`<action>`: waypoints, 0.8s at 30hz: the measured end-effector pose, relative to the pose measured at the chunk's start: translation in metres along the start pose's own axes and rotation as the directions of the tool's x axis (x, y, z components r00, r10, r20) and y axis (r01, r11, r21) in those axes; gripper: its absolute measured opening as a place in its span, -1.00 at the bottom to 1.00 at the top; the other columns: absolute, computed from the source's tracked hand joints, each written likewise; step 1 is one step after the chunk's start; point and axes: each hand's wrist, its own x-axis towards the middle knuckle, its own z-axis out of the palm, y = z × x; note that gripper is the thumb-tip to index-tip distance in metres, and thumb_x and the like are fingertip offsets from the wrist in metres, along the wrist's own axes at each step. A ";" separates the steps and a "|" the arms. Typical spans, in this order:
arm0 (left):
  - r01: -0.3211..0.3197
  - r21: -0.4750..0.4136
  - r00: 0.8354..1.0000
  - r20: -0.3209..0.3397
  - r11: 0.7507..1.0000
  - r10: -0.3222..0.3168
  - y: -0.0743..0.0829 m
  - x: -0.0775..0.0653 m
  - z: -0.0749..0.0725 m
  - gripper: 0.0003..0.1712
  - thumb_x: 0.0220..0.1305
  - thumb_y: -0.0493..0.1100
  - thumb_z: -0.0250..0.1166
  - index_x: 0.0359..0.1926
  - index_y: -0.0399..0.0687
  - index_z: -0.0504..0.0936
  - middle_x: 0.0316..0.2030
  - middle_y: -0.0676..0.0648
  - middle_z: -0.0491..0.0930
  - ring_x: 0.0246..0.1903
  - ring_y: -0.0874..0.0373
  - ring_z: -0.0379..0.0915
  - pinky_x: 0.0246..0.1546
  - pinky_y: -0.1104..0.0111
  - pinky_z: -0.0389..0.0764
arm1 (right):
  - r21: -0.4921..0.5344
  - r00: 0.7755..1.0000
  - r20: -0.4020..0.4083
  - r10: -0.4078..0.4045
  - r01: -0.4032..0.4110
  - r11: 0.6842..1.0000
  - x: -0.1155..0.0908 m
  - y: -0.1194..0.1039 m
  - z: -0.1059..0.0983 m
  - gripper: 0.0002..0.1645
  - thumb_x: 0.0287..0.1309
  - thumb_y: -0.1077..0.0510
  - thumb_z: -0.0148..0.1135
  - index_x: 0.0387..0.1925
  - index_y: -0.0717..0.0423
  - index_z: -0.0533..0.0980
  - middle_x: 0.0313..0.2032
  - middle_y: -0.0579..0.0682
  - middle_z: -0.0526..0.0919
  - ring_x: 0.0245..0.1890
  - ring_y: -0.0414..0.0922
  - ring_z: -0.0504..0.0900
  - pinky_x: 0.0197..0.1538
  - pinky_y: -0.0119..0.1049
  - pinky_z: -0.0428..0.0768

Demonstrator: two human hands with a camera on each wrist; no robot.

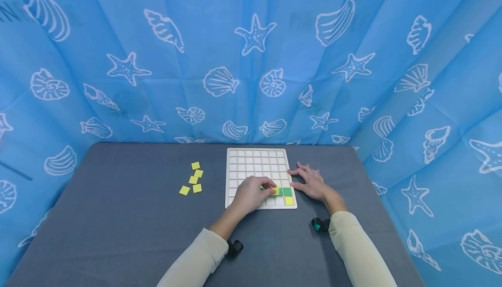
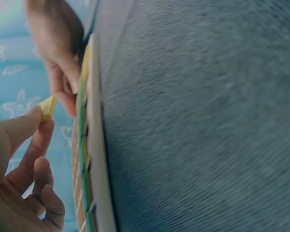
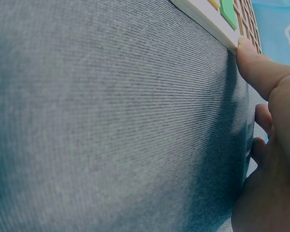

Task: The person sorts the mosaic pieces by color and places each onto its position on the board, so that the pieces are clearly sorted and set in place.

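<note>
Between thumb and index finger, my left hand point(image 1: 251, 194) pinches a small yellow square tile point(image 2: 48, 108), over the lower right part of a white gridded board point(image 1: 249, 160). In the left wrist view the tile is tilted and apart from the board. Green tiles point(image 1: 287, 191) lie in the second row from the near edge, partly hidden by the left hand. A yellow tile point(image 1: 289, 200) fills the near right corner square. My right hand point(image 1: 311, 183) touches the board's right edge with its fingers spread; the thumb point(image 3: 253, 63) is on the rim in the right wrist view.
Several loose yellow tiles point(image 1: 193, 180) lie on the grey tabletop point(image 1: 129, 200), left of the board. A blue curtain point(image 1: 255, 82) with white shell prints stands behind the table and along its sides. Both wrists wear a dark strapped device.
</note>
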 end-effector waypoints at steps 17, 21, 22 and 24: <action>-0.097 0.260 0.995 0.000 0.961 0.100 0.010 0.000 0.022 -0.88 0.24 0.06 0.47 -0.22 0.24 0.83 -0.45 0.24 0.67 -0.44 0.31 0.26 -0.44 0.48 0.23 | 0.021 1.000 -0.017 -0.023 0.023 1.000 -0.001 0.002 0.000 -0.38 0.44 -0.13 0.17 0.42 -0.04 0.40 0.60 0.32 -0.04 0.57 0.48 -0.23 0.47 0.49 -0.34; -0.115 0.307 0.992 -0.017 0.945 0.126 0.011 0.000 0.024 -0.89 0.23 0.05 0.49 -0.24 0.24 0.83 -0.43 0.23 0.72 -0.44 0.29 0.26 -0.41 0.45 0.24 | 0.028 1.000 -0.006 -0.006 0.006 1.000 0.001 0.002 0.001 -0.38 0.44 -0.13 0.17 0.43 -0.07 0.39 0.61 0.30 -0.06 0.58 0.45 -0.26 0.48 0.47 -0.37; -0.123 0.325 0.990 -0.019 0.938 0.136 0.011 0.000 0.024 -0.89 0.22 0.05 0.49 -0.24 0.24 0.83 -0.42 0.23 0.72 -0.44 0.29 0.27 -0.40 0.45 0.26 | 0.033 1.000 -0.004 0.000 0.000 0.999 0.001 0.002 0.001 -0.38 0.44 -0.13 0.18 0.43 -0.07 0.39 0.61 0.29 -0.06 0.59 0.44 -0.27 0.49 0.45 -0.38; -0.141 0.362 0.987 -0.016 0.922 0.157 0.011 -0.001 0.026 -0.89 0.22 0.06 0.49 -0.24 0.26 0.83 -0.38 0.23 0.73 -0.42 0.28 0.29 -0.38 0.43 0.29 | 0.031 1.000 -0.005 -0.001 0.001 1.000 0.001 0.002 0.001 -0.38 0.43 -0.13 0.18 0.42 -0.07 0.39 0.61 0.29 -0.06 0.58 0.44 -0.27 0.49 0.46 -0.37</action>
